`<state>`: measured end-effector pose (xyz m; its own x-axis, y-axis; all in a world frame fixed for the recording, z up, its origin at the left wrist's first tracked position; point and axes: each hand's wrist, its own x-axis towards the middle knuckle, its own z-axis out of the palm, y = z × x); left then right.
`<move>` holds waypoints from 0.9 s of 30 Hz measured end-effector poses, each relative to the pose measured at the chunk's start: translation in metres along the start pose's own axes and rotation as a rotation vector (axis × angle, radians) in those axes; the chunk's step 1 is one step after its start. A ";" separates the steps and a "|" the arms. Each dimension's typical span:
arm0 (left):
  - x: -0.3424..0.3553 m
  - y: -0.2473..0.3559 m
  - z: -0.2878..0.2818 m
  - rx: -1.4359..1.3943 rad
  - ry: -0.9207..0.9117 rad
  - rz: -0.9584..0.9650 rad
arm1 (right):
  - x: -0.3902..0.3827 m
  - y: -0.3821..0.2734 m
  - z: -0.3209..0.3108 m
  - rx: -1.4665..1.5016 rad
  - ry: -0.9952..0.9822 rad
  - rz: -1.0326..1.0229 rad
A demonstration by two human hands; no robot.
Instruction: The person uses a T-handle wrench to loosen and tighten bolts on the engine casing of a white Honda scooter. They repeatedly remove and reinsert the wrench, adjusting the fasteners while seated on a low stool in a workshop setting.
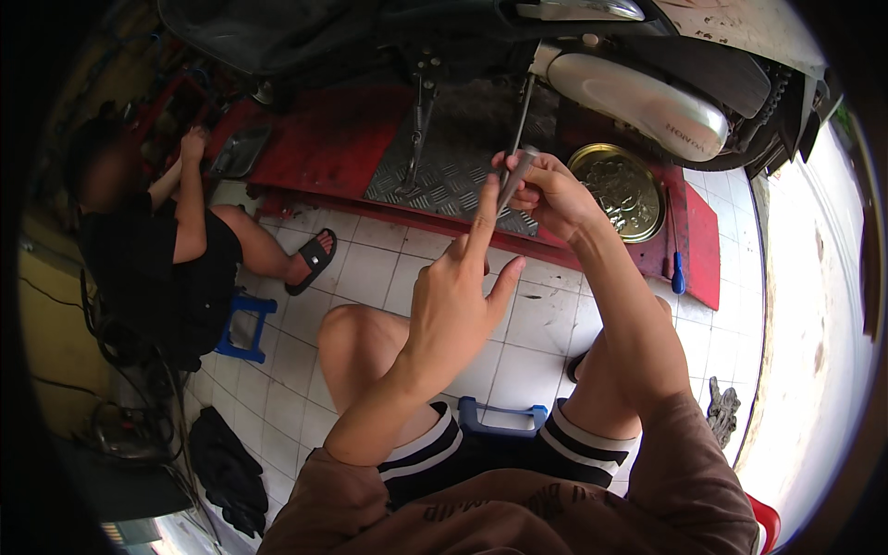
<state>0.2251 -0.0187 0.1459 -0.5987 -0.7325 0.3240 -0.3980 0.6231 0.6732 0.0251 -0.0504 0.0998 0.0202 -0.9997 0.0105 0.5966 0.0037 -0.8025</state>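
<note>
My right hand (561,196) pinches the thick grey bar of what looks like a T-handle wrench (515,182). Its thin shaft (524,113) runs up to the edge of the motorcycle's silver engine cover (638,100); where the tip meets it is too small to make out. On the near side of the bar is my left hand (453,298), with the index finger stretched along it and the thumb spread away. The left hand's other fingers are partly hidden, and it does not wrap round the bar.
A red lift platform (319,139) with a metal tread plate (453,180) carries the motorcycle. On it are a round tray (659,199) of small metal parts, a blue-handled screwdriver (678,275) and a rectangular tray (240,153). At left a person (139,231) sits on a blue stool (246,326).
</note>
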 end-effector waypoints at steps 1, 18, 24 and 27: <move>0.000 -0.005 0.005 0.039 -0.134 0.133 | 0.000 -0.001 -0.002 -0.009 0.005 0.002; 0.000 -0.006 0.009 0.040 -0.098 -0.086 | 0.005 0.004 0.001 0.013 0.003 0.018; 0.020 -0.024 0.022 -0.007 0.137 0.031 | 0.003 0.003 -0.004 0.040 0.012 0.005; 0.026 -0.034 0.033 -0.054 0.166 0.052 | 0.003 0.004 -0.002 0.053 0.009 0.005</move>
<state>0.2003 -0.0499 0.1099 -0.4925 -0.7378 0.4616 -0.3289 0.6488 0.6862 0.0259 -0.0538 0.0958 0.0161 -0.9999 0.0005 0.6384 0.0099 -0.7696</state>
